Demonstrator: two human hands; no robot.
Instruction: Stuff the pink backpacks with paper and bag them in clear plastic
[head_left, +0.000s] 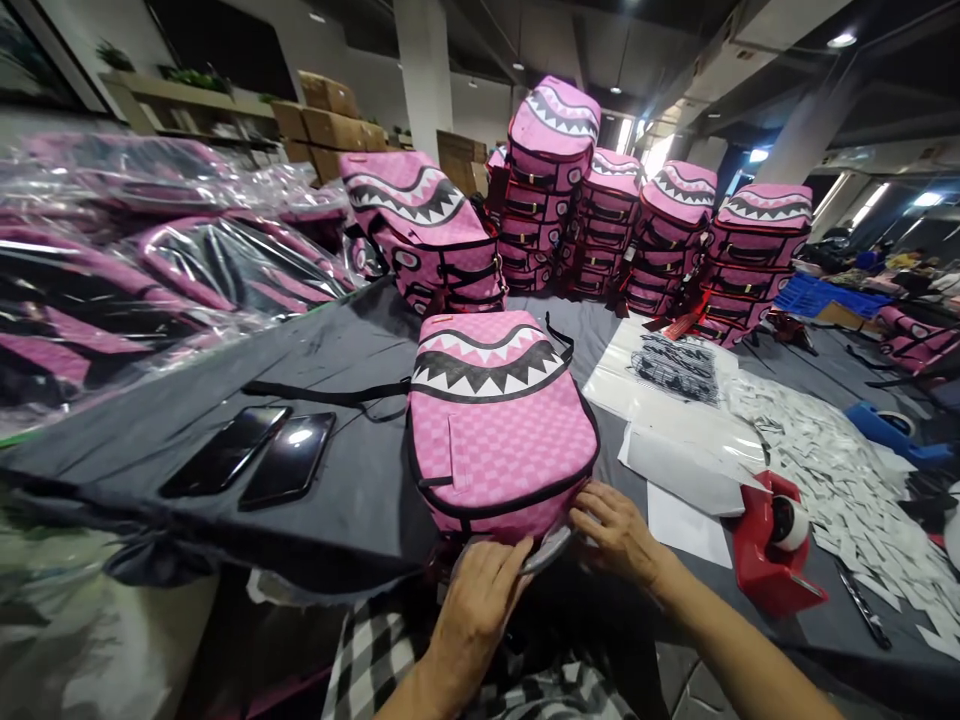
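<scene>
A pink checkered backpack (510, 440) with a black-and-white shark-teeth print lies on the table edge in front of me, its near end towards my lap. My left hand (484, 590) is closed on its near edge, fingertips partly hidden. My right hand (616, 532) grips the near right corner with curled fingers. Between the hands a grey, smooth edge (551, 552) shows at the backpack's near end; I cannot tell whether it is lining or plastic. A black strap (330, 393) stretches left from the backpack across the cloth.
Two dark phones (289, 460) lie on the left. Stacked pink backpacks (555, 130) stand behind, with plastic-wrapped ones (240, 260) at left. To the right are a red tape dispenser (772, 550), white papers (686, 470), a pile of white tags (832, 490) and a pen (862, 605).
</scene>
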